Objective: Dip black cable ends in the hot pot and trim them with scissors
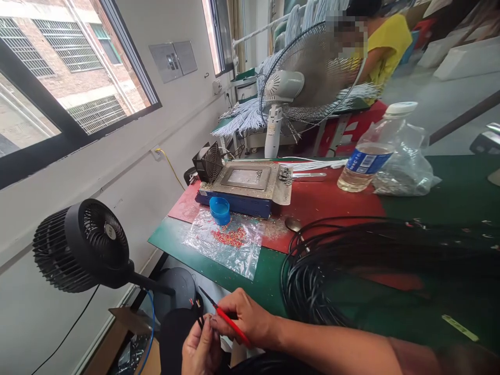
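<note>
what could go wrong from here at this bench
The pointed red-handled tool in the right hand is close to the left hand; a slip might prick it.
The loose bits on the plastic bag might scatter if the black fan blows on them.
The right forearm might snag the black cable bundle beside it.

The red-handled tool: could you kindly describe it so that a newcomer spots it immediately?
Find the table, then the right hand by its near edge. Slanting across that hand is the red-handled tool, dark-tipped and pointed. Its red stands out against the black cables nearby.
</note>
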{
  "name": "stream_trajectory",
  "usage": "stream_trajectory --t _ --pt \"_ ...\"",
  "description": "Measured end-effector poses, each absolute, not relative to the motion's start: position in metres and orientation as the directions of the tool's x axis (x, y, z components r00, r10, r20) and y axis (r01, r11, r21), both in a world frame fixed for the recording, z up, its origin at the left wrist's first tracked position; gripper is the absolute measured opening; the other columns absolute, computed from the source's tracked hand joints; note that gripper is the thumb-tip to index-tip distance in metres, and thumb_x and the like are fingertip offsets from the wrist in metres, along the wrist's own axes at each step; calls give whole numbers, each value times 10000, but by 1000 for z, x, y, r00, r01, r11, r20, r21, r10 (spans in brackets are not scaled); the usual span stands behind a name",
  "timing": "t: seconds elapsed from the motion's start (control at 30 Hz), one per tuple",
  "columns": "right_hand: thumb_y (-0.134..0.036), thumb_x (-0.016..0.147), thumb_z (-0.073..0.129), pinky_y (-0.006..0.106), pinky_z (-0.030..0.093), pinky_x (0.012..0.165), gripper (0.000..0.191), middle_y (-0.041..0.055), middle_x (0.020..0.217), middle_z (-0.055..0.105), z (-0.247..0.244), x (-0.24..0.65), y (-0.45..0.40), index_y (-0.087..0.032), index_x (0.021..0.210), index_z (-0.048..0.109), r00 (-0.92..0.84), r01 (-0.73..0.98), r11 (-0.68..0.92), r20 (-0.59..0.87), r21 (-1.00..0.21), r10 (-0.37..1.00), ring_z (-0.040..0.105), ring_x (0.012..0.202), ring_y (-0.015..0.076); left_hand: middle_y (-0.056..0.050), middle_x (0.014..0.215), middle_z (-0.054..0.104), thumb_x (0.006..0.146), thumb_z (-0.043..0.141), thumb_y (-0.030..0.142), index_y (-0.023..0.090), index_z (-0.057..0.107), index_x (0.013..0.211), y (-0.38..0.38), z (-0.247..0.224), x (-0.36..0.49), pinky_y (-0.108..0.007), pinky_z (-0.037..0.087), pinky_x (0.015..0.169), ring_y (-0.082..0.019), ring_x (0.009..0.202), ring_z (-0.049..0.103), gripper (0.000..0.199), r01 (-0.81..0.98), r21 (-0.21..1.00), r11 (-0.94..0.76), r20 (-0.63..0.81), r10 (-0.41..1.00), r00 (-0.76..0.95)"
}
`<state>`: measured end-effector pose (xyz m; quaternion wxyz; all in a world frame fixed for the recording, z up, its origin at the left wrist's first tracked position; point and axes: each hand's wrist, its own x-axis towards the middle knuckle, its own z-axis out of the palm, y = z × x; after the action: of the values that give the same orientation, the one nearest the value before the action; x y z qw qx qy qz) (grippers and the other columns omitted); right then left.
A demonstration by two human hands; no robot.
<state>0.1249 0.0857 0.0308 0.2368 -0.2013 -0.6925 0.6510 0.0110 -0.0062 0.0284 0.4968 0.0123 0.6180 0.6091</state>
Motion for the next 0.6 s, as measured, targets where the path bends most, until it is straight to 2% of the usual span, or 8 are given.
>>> stream_trajectory --t 0.07,0.13,0.2,0.27,0.33,0.43,0.6 --pt "-473 708 619 167 193 397 475 -64 422 303 30 124 86 -122 457 419 -790 -19 145 104 -989 605 271 429 25 -23 592 707 377 822 329 190 700 661 -6 27 11 -187 472 486 -118 526 610 339 -568 780 263 -590 612 -526" --pt "-499 707 609 164 209 396 469 -62 424 323 30 124 87 -120 475 456 -800 -23 95 75 -995 595 288 420 27 -27 595 701 368 823 340 187 699 655 -5 26 11 -198 478 494 -129 540 613 348 -565 785 254 -580 622 -526" --pt "-556 722 557 160 258 383 476 -48 433 404 32 124 88 -116 543 527 -848 -33 -110 -31 -993 529 358 386 36 -11 521 651 386 814 356 174 699 654 -4 26 11 -184 432 433 -99 466 555 344 -580 782 231 -564 657 -499" --pt "-604 731 505 162 287 354 516 -31 440 462 35 125 90 -110 590 554 -881 -22 -335 -140 -942 451 400 347 48 29 416 550 426 799 366 166 699 658 -3 27 11 -156 318 349 -39 357 412 323 -590 777 219 -550 692 -467" --pt "-626 720 496 158 270 315 539 -29 422 465 39 125 91 -109 579 547 -885 -7 -457 -207 -890 416 387 309 46 62 358 457 451 786 375 164 700 667 -3 29 11 -139 190 318 3 310 270 314 -573 788 227 -537 709 -458" --pt "-601 712 525 151 250 282 526 -29 397 458 42 125 92 -106 534 534 -883 5 -495 -236 -869 406 371 285 40 76 339 404 460 774 408 148 695 662 -3 31 10 -135 98 337 25 299 214 339 -524 817 241 -508 730 -458" --pt "-494 707 584 149 246 266 445 -32 364 453 39 125 91 -113 487 514 -890 -16 -506 -219 -862 400 376 273 45 88 329 362 459 765 435 132 678 639 -4 33 9 -148 58 364 30 296 188 364 -488 831 268 -499 747 -440"
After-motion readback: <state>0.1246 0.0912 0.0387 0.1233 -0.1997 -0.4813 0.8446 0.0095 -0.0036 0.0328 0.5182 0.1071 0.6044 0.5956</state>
